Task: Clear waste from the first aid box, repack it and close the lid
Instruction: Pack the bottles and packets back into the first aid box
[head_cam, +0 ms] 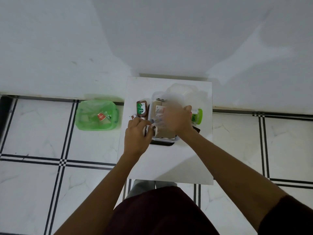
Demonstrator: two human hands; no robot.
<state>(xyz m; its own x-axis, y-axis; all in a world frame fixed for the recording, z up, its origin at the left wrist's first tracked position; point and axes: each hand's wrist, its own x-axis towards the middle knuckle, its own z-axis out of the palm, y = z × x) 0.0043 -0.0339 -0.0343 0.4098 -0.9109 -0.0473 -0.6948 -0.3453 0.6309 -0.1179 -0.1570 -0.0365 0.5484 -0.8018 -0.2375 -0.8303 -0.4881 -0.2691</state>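
Note:
A clear plastic first aid box point(155, 99) stands open on a small white table point(166, 160), with a brown packet point(165, 131) inside. My left hand point(137, 133) is at the box's left edge, its fingers pinched on a small white and brown item point(153, 127). My right hand point(177, 119) hovers blurred over the box; whether it holds anything is unclear. A brown Dettol bottle point(141, 109) lies left of the box. A green-capped jar point(197, 116) lies to its right. The clear lid point(183, 89) rests behind the box.
A green waste bin point(96, 114) lined with plastic sits on the tiled floor left of the table, with a red wrapper point(101, 116) and other scraps inside. A white wall rises behind the table. A dark object point(196, 128) pokes out under my right wrist.

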